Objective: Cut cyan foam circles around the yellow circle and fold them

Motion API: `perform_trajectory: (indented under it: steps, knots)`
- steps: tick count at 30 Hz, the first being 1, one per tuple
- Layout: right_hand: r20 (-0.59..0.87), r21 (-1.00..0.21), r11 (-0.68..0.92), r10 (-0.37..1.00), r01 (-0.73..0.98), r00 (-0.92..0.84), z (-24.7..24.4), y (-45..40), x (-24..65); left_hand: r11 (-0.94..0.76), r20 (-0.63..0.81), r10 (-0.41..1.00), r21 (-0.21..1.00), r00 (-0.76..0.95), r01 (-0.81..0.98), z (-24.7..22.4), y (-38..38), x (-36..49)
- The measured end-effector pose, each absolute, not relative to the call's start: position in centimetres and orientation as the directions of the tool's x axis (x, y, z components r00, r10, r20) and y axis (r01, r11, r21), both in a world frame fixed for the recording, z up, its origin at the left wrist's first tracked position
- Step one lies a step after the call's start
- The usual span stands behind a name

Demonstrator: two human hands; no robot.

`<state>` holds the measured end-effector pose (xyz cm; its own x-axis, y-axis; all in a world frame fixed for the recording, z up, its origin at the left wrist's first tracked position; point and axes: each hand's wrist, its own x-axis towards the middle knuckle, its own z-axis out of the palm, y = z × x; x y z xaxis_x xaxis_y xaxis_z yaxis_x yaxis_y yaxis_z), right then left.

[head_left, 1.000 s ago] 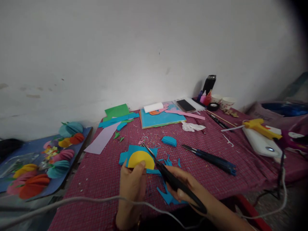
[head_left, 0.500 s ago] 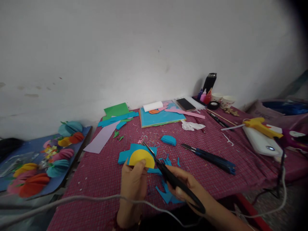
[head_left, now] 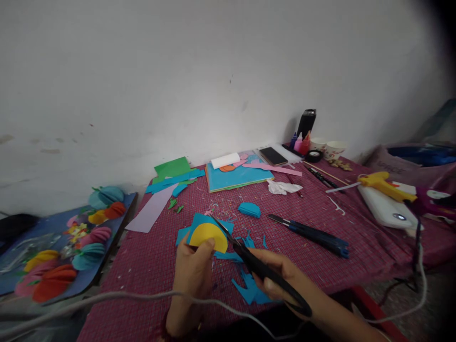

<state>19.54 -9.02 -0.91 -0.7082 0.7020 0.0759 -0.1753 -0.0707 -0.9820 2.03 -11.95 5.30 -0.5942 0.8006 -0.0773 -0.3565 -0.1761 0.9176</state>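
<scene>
A yellow paper semicircle (head_left: 203, 234) lies over a piece of blue paper (head_left: 199, 218). My left hand (head_left: 195, 261) pinches both together, its thumb on the yellow face. My right hand (head_left: 276, 273) is closed round the black handles of the scissors (head_left: 261, 266). Their blades point up and left, at the right edge of the papers. Blue paper scraps (head_left: 251, 289) lie beneath and beside the scissors. A small stack of blue cut pieces (head_left: 249, 209) sits beyond the blades. To the right rests a utility knife (head_left: 313, 236) with its blade showing.
A grey cable (head_left: 142, 295) crosses in front of my wrists. Coloured sheets (head_left: 235, 179), a phone (head_left: 273, 156) and paint bottles (head_left: 298, 142) stand toward the wall. A yellow glue gun (head_left: 386, 186) lies at the right. Paper pumpkins (head_left: 53, 282) fill a blue board (head_left: 107, 259) at the left.
My left hand and the papers have shifted slightly left, with the yellow semicircle tilted a little more. The scissors stay beside the papers' right edge. The view has moved slightly.
</scene>
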Motion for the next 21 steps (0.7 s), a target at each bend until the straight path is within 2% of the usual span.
perform_trajectory:
  steps: [7, 16, 21]
  knots:
    - [0.077, -0.977, -0.107, 0.636, -0.187, -0.768, 0.3, -8.9, 19.7, -0.133, -0.036, 0.819, 0.959, -0.572, -0.250, 4.8, -12.1, 0.7]
    - [0.059, -0.983, -0.104, 0.606, -0.153, -0.793, 0.3, -8.5, 20.6, -0.148, 0.052, 0.890, 0.973, -0.453, -0.178, 3.8, -12.1, -1.0]
    - [0.064, -0.977, -0.138, 0.548, -0.165, -0.834, 1.2, -8.5, 21.1, -0.109, 0.045, 0.924, 0.983, -0.379, -0.148, 4.0, -12.2, -1.6]
